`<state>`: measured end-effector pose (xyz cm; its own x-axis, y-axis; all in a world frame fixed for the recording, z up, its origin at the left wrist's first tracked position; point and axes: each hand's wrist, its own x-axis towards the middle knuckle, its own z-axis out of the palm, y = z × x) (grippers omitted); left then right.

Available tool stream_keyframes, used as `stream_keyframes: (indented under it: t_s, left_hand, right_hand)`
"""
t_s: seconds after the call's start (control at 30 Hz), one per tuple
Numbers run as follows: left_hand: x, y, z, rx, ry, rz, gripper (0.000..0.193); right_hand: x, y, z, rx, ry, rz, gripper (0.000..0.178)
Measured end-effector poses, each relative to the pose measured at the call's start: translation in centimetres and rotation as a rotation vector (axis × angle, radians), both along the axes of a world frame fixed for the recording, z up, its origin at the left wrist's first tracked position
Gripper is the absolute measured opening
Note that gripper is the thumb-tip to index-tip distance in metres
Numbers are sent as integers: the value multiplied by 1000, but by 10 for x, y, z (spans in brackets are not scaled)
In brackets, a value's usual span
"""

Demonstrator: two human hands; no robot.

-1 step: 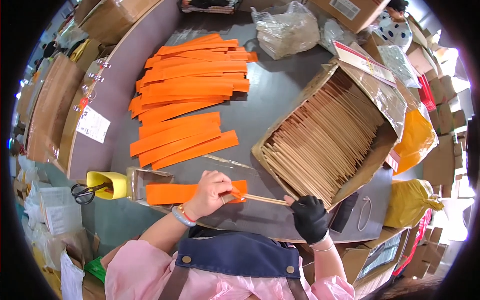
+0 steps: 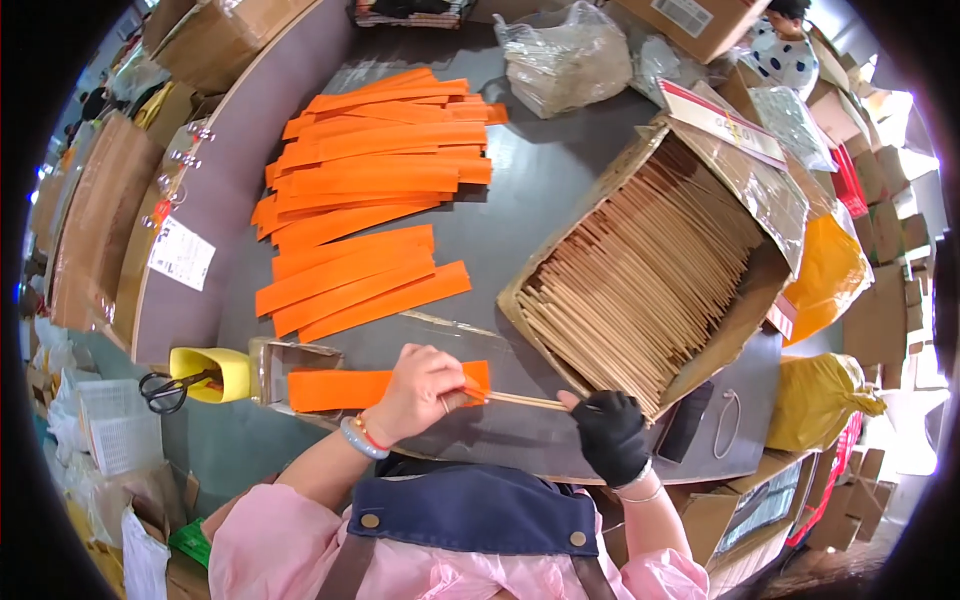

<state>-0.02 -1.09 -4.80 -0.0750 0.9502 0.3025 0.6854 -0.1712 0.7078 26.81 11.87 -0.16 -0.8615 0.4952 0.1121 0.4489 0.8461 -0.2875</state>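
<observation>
From where I stand, cardboard boxes crowd the room around a grey table [image 2: 505,215], with another person in a spotted top [image 2: 785,55] out toward two o'clock. Taking the table's middle as the dial's centre, a heap of orange strips [image 2: 380,145] lies at ten, and an open carton [image 2: 752,300] packed with wooden sticks [image 2: 630,280] sits at three. Scissors [image 2: 163,392] rest in a yellow container [image 2: 232,373] at eight. The work is at six: the bare left hand [image 2: 420,390] pinches an orange piece [image 2: 477,385] at one end of a thin wooden length [image 2: 530,401], while the black-gloved right hand [image 2: 610,435] grips the other end, fingers curled. A flat orange strip [image 2: 335,390] lies at seven, beside the left hand.
</observation>
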Motion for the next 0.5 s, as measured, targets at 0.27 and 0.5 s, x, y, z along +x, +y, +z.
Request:
stream_keyframes:
  t_s: [0.27,0.5]
  left_hand:
    - [4,12,38,108,309,-44,14]
    - [-6,27,46,104,407,268,33]
  right_hand:
    - [-29,-6,0,-423,482,-82,60]
    - [-16,7,-30,-268,447,-360,44]
